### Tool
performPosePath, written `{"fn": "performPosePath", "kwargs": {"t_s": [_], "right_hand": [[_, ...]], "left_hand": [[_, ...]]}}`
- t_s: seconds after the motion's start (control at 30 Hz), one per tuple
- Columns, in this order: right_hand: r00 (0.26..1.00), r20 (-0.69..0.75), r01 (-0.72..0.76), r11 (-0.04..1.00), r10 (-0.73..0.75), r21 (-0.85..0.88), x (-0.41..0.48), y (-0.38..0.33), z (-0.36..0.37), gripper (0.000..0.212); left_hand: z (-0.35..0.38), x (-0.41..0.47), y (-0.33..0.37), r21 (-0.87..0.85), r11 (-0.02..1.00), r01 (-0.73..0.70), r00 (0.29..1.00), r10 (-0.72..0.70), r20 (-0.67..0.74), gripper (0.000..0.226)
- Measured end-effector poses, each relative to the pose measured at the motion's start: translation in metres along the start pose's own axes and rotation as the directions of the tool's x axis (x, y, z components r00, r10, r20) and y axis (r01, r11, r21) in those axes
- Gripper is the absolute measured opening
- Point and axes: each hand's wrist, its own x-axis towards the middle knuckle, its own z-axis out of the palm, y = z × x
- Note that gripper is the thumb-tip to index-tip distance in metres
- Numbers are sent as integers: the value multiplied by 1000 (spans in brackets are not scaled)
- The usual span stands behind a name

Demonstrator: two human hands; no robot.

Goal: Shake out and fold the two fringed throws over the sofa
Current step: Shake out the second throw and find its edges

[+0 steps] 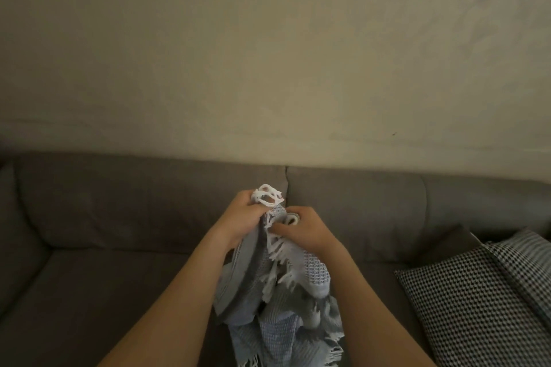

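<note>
A blue-grey woven throw [277, 301] with white fringe hangs bunched between my forearms in front of the grey sofa [119, 232]. My left hand [243, 217] grips its upper edge, with loops of white fringe sticking out above the fist. Close beside it, my right hand [304, 229] pinches another fold of the same edge. The throw's lower end drops out of the bottom of the view. Only one throw is visible.
Two black-and-white checked cushions [477, 292] lean at the right end of the sofa seat. The sofa's back cushions [357, 205] run across the middle, with a plain beige wall [268, 53] behind them.
</note>
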Motion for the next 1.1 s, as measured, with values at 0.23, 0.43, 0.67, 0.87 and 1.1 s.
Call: {"fn": "performPosePath", "kwargs": {"t_s": [0.23,0.43,0.67,0.87,1.1], "right_hand": [[985,-174,-69,926,4,-372,-6,2,3,42],[958,-286,-61,949,-32,-310,-11,1,0,20],[953,-301,-65,986,15,-156,-9,-3,-11,44],[973,-228,-54,998,47,-23,-4,-5,-8,49],[945,-238,-143,937,225,317,1,-2,-13,39]], "left_hand": [[9,-3,-2,43,999,-31,998,33,-46,17],[-2,-8,-8,84,996,-40,999,38,19,17],[-17,-7,-12,256,966,-23,999,14,37,20],[-9,-9,-6,376,927,-13,999,31,-44,41],[-8,-12,-4,210,978,-3,1000,4,0,20]]}}
